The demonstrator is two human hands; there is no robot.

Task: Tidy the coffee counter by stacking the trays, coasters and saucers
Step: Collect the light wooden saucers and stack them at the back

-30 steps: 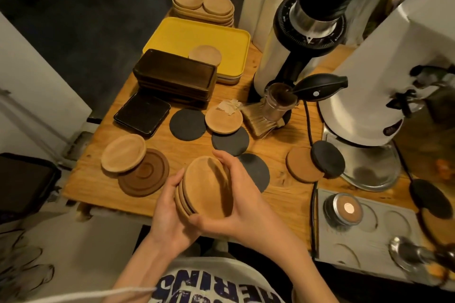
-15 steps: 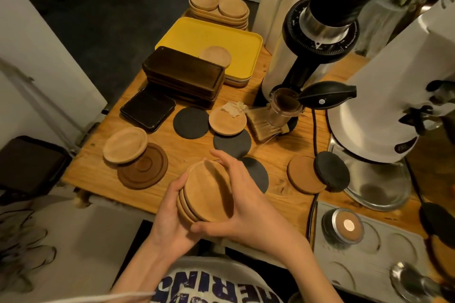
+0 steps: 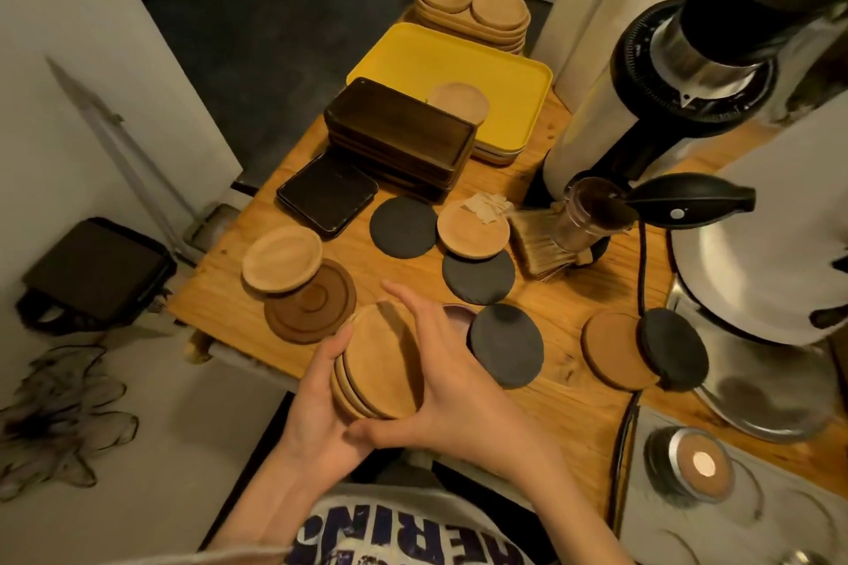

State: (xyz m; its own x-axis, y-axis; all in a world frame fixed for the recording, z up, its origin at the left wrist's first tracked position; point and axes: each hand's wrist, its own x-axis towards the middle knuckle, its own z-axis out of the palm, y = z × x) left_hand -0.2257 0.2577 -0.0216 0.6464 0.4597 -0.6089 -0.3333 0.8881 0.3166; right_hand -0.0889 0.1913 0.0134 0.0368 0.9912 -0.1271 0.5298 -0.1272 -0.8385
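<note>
Both grips are on the saucer stack [image 3: 381, 362]. My left grip [image 3: 316, 408] cups its left side, thumb up along the rim, fingers hidden behind. My right grip [image 3: 459, 390] clamps the right side, thumb at the near edge, fingers curled over the far rim, index finger raised. The stack is several light wooden saucers, tilted face-up toward me, over the near edge of the bench [image 3: 555, 303]. Left of it, one loose saucer [image 3: 281, 258] sits half on a dark brown coaster [image 3: 316, 312]. Just right of my hand is a black coaster [image 3: 507, 344], with two more black ones [image 3: 404, 227] [image 3: 477, 275] further back. Another saucer [image 3: 472, 227] between those two overlaps the nearer one and has a paper scrap on it. A cork coaster [image 3: 610, 349] far right is overlapped by a black coaster [image 3: 672, 349]. At the back, a dark tray stack [image 3: 399, 138] has a small square tray [image 3: 328, 195] in front. Behind it, a yellow tray [image 3: 440, 64] carries one saucer [image 3: 459, 101]. Oval wooden trays [image 3: 472, 28] are at the far end. A brush [image 3: 541, 243] lies by the grinder [image 3: 665, 83].
</note>
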